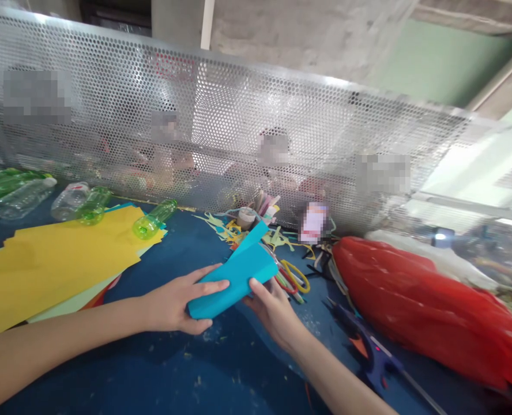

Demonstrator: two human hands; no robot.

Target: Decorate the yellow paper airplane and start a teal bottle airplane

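Note:
A rolled sheet of turquoise paper (235,276), wrapped around what looks like a clear bottle, is held above the blue table (187,369). My left hand (176,302) grips its near end, with fingers along the top and thumb underneath. My right hand (273,311) holds the roll from below on the right, fingers curled against it. A loose corner of the paper sticks up at the far end.
Yellow paper sheets (52,259) lie at left with green and clear plastic bottles (152,219) behind them. A red plastic bag (424,305) fills the right side. A blue glue gun (372,351), scissors (293,279) and paper scraps lie nearby. A perforated metal screen (238,127) runs behind, with people beyond it.

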